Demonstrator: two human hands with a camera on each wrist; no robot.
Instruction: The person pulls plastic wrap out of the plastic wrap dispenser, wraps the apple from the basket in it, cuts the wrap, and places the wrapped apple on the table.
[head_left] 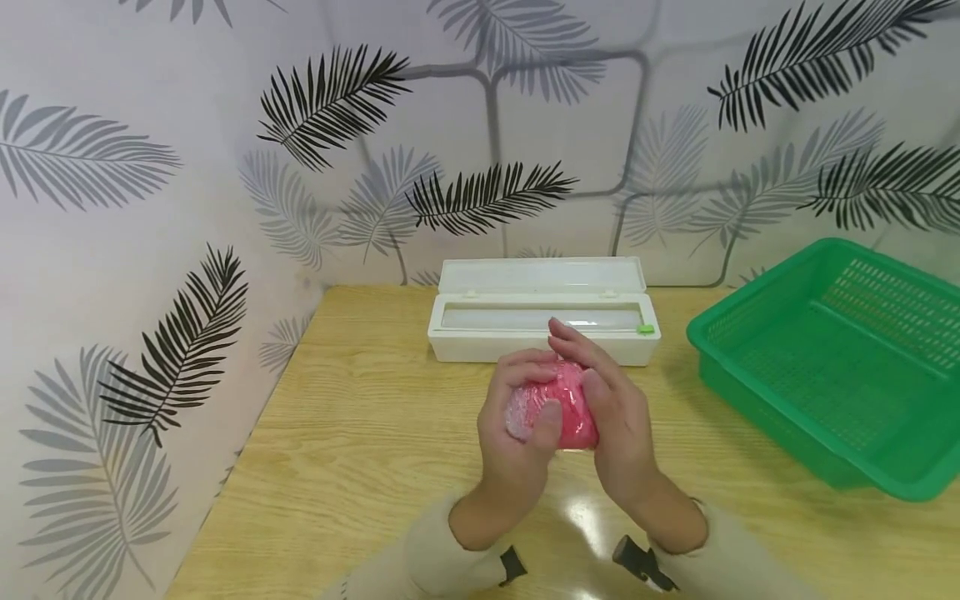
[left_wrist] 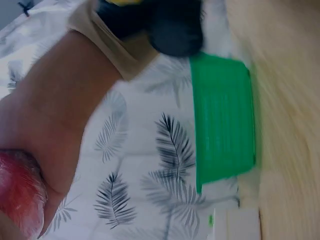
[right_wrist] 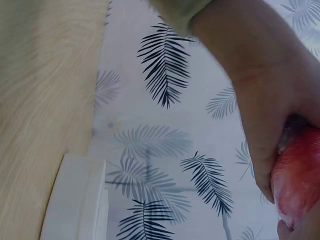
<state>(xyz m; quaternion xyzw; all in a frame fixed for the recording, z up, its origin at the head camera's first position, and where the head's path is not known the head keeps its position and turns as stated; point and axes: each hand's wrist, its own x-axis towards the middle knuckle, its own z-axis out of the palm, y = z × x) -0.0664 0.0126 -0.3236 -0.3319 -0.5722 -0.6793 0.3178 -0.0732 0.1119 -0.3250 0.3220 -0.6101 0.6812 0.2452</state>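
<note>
A pinkish-red rounded bundle [head_left: 573, 408] in shiny, crinkled clear film is between both hands, above the table. My left hand [head_left: 517, 433] curls round its left side, the thumb lying across the front. From the right, my right hand [head_left: 622, 425] presses against it with fingers extended and slanting up to the left. The left wrist view catches the wrapped bundle [left_wrist: 20, 195] beside the right hand [left_wrist: 55, 135]. In the right wrist view the red bundle [right_wrist: 300, 175] sits against the left hand [right_wrist: 270, 95]. What the film encloses cannot be made out.
Behind the hands stands a white film dispenser box [head_left: 540, 346], its lid [head_left: 540, 275] raised, a roll inside and a green slider [head_left: 645, 330] on its edge. A green plastic basket [head_left: 780, 417] is at the right. A leaf-patterned wall borders the wooden table [head_left: 337, 433].
</note>
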